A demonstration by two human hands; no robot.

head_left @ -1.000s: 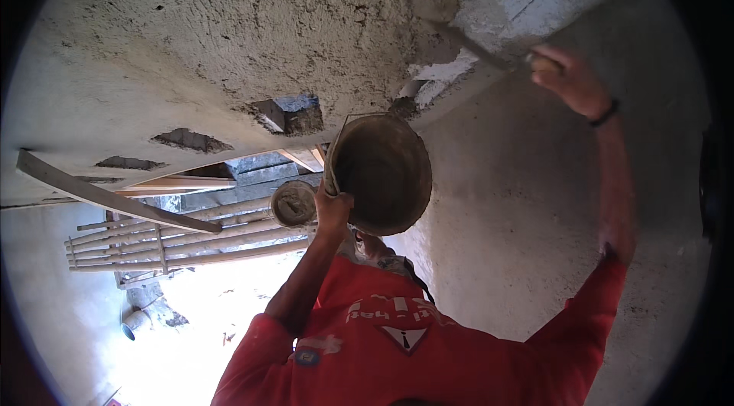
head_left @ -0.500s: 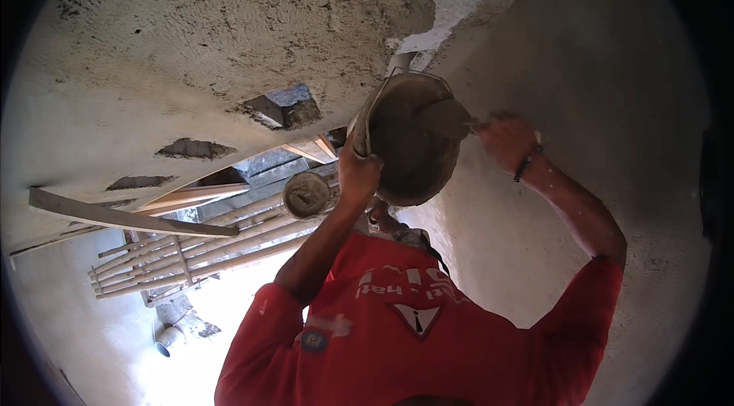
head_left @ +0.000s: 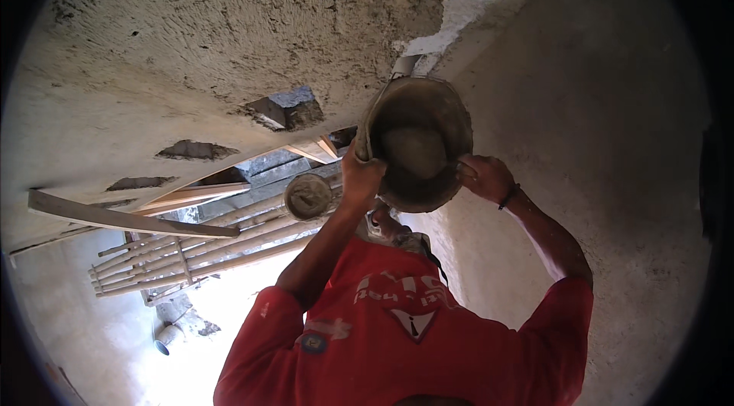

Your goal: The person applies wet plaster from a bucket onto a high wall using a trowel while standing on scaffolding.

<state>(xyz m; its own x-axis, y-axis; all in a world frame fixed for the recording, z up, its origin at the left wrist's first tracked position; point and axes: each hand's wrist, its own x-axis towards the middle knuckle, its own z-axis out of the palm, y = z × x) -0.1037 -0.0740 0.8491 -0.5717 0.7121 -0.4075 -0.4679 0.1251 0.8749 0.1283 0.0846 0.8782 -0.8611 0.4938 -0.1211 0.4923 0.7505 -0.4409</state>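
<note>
My left hand (head_left: pixel 362 177) is closed on the left rim of a mortar-crusted bucket (head_left: pixel 424 104). My right hand (head_left: pixel 487 177) is wrapped round a trowel handle at the bucket's right edge. The trowel blade (head_left: pixel 413 152), coated in grey mortar, appears to lie inside the bucket; its edges are hard to make out in the shadow. Just left of the bucket sits a smaller round container (head_left: pixel 307 196) with mortar in it.
Above is a rough plastered surface (head_left: pixel 252 16) with several recesses (head_left: pixel 195 149) and a pale bare patch (head_left: pixel 459 8). A curved plank (head_left: pixel 130 219) and several poles (head_left: pixel 206 261) are at left, beside a bright opening. A plastered wall (head_left: pixel 589 138) stands at right.
My right hand with the trowel has come down from the upper surface to the bucket, then lower along its edge. The bucket and left hand appear higher and farther right in view.
</note>
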